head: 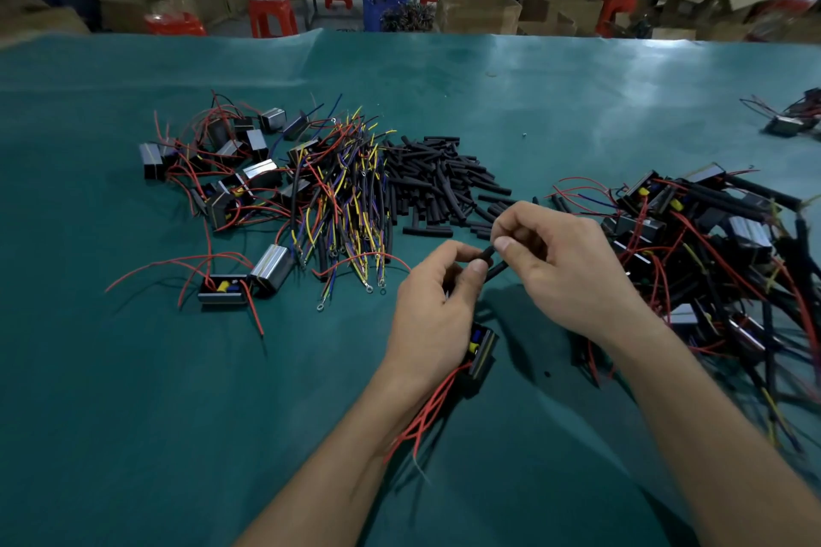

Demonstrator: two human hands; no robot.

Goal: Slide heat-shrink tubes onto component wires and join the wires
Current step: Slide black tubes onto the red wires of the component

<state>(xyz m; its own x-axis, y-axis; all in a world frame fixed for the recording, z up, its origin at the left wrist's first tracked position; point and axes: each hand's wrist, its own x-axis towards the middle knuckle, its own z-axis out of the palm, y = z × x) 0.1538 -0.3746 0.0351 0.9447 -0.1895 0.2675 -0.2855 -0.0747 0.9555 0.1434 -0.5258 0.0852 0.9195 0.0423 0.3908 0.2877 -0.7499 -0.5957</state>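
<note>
My left hand [437, 306] is closed around the wires of a small black component [482, 353] that hangs below the wrist, its red wires [426, 417] trailing toward me. My right hand [559, 262] pinches a short black heat-shrink tube [488, 254] between thumb and forefinger. A second black tube [496, 270] sticks out just under it, held at my left thumb. The two hands meet above the green table cover [133, 413]. Whether a wire is inside either tube is hidden by the fingers.
A heap of loose black tubes [437, 182] lies just beyond my hands. Left of it are bundled coloured wires [351, 200] and loose components [231, 173]. A tangle of components with tubes [711, 244] fills the right. Stools, boxes and people stand past the table's far edge.
</note>
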